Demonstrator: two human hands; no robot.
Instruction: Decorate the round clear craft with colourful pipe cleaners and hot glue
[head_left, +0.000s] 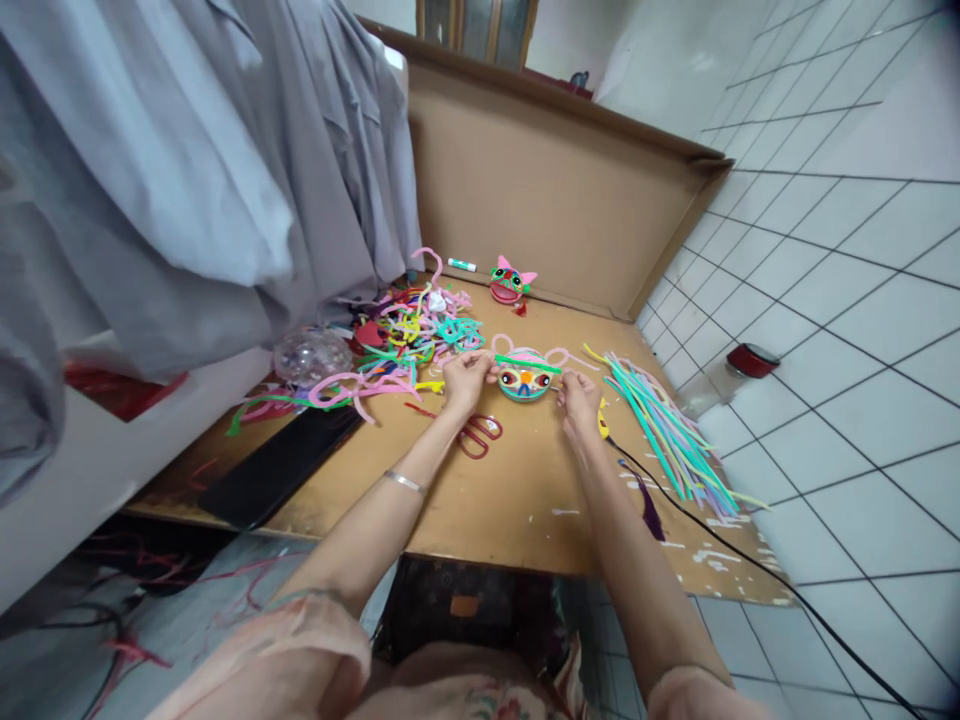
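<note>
Both hands meet at a small round craft face point(525, 388) with big eyes, an orange nose and pink loops at its top. A green pipe cleaner point(529, 363) stretches across its upper part. My left hand point(469, 380) pinches the strip's left end, and my right hand point(579, 400) is closed at its right end. Whether either hand also grips the face cannot be made out. Red-handled scissors point(480, 437) lie just below my left hand. Beside my right hand is a yellow tool, seemingly a glue gun point(602, 420), with a black cord.
Loose pipe cleaners point(420, 330) heap at left, a straight bundle point(667, 430) at right. A finished-looking animal head point(510, 283) and a glue stick point(461, 265) sit by the cardboard wall point(540, 180). A black slab point(281, 465), purple tassel point(649, 510) and red-lidded jar point(739, 370) are around.
</note>
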